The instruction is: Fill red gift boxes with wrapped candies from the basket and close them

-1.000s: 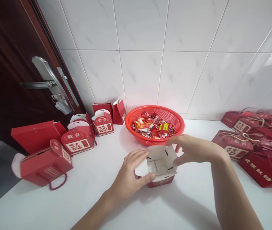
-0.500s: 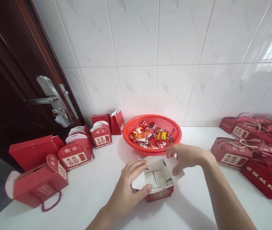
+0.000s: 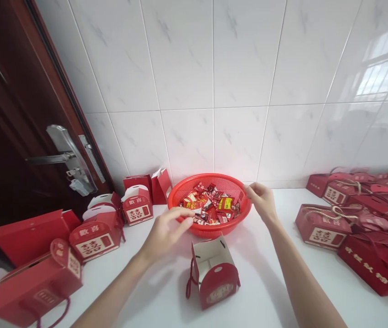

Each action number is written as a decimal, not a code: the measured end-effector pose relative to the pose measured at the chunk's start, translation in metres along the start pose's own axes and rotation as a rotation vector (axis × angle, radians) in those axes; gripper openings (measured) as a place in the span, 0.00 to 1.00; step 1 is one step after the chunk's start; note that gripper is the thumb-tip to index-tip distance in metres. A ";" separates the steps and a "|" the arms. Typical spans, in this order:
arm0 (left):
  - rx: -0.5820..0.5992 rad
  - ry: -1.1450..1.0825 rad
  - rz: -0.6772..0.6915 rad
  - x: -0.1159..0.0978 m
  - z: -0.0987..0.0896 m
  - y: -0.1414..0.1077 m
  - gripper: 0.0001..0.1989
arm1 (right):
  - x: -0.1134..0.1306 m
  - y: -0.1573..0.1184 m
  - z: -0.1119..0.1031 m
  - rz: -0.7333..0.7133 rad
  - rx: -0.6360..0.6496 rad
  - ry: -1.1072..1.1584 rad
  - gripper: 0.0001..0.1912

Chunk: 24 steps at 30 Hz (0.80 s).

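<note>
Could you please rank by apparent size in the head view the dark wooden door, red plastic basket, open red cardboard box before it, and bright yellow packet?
1. Dark wooden door
2. Red plastic basket
3. Open red cardboard box, though nearer
4. Bright yellow packet

Two red boxes are displaying 歡喜 above 囍; a twine-tied box is bearing 囍; the open box is showing blurred characters.

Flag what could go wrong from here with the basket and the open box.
The open box stands close in front of the basket, so pulling the basket nearer might knock it. The candies lie loose, so tilting the basket could spill some. A cord hangs at the box's left side; the left hand might snag it if drawn back low.
</note>
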<state>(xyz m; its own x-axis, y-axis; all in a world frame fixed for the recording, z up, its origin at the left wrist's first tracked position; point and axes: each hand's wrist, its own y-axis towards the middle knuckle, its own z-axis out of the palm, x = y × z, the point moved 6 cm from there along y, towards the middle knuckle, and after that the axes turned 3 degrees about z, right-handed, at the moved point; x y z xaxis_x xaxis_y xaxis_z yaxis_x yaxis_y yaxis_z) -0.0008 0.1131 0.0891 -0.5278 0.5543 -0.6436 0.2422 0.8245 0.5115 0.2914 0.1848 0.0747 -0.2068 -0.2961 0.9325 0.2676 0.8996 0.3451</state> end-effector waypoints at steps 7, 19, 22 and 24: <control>0.353 0.351 -0.082 0.054 0.030 0.086 0.16 | -0.085 -0.013 -0.003 0.187 -0.391 0.012 0.20; 0.572 0.693 0.017 0.102 0.096 0.165 0.21 | -0.116 -0.011 0.014 0.204 -0.211 -0.021 0.14; 0.620 0.724 0.035 0.107 0.110 0.173 0.15 | -0.120 -0.010 0.016 0.203 -0.176 -0.024 0.14; 0.628 0.718 0.032 0.111 0.118 0.175 0.11 | -0.121 -0.010 0.018 0.205 -0.159 -0.027 0.13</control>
<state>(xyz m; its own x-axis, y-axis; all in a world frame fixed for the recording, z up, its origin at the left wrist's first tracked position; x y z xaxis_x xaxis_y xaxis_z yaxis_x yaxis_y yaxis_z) 0.0788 0.3324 0.0403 -0.8366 0.5473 -0.0247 0.5477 0.8366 -0.0110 0.2974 0.2176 -0.0437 -0.1574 -0.1024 0.9822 0.4505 0.8777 0.1637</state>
